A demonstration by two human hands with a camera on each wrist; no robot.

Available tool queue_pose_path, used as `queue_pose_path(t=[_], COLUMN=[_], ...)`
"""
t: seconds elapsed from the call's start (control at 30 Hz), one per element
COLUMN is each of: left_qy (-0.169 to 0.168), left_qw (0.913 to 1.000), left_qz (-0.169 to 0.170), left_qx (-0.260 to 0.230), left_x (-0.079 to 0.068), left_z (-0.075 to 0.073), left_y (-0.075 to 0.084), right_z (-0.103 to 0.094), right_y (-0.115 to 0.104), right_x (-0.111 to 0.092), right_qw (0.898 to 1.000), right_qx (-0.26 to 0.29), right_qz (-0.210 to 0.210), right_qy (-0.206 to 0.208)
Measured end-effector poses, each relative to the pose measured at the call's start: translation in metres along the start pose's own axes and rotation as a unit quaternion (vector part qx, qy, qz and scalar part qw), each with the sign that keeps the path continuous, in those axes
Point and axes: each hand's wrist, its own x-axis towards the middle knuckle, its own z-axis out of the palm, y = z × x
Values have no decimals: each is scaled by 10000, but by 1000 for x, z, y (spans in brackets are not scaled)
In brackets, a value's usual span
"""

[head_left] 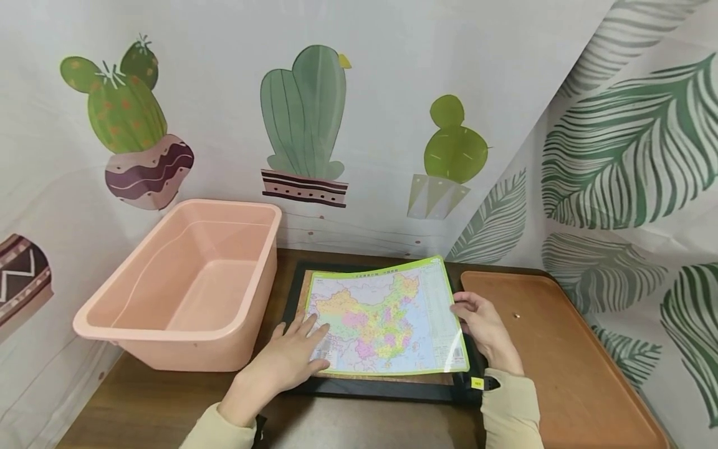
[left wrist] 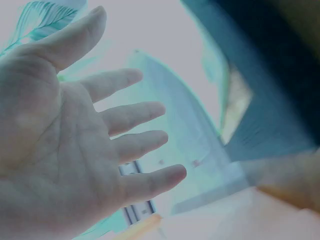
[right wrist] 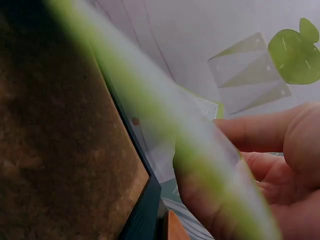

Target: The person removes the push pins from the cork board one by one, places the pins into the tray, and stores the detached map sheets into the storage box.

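A thin map sheet (head_left: 387,318) with a bright green border lies over a board with a black frame (head_left: 376,390) and a brown, cork-like face (right wrist: 65,130). Its right side is raised and bowed. My right hand (head_left: 487,329) pinches that right edge between thumb and fingers; in the right wrist view the green border (right wrist: 165,127) runs blurred into the grip, with the board below it. My left hand (head_left: 288,357) is spread over the sheet's lower left edge, its fingers straight and apart. The left wrist view shows its palm (left wrist: 70,130) with nothing held.
A deep pink plastic basin (head_left: 162,335) stands to the left of the board. To the right, a flat orange-brown tray (head_left: 552,349) with a raised rim lies along the table. Behind hangs a white cloth (head_left: 381,112) printed with cacti and leaves. Brown wooden tabletop (head_left: 151,405) shows in front.
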Motion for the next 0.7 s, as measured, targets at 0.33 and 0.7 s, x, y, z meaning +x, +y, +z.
queue_pose_path(t=[0.33,0.7], left_qy=[726,1500], left_qw=[9967,9865], left_qz=[236,661], left_qx=[259,15], left_x=[-30,-71], left_z=[-41,-79], left_y=[10,10], right_z=[-2,-4], right_y=[-8,-14], right_x=[-2,-6], right_qw=[9999,9994], right_qx=[46,184], right_qz=[-19,-49], right_qy=[127,289])
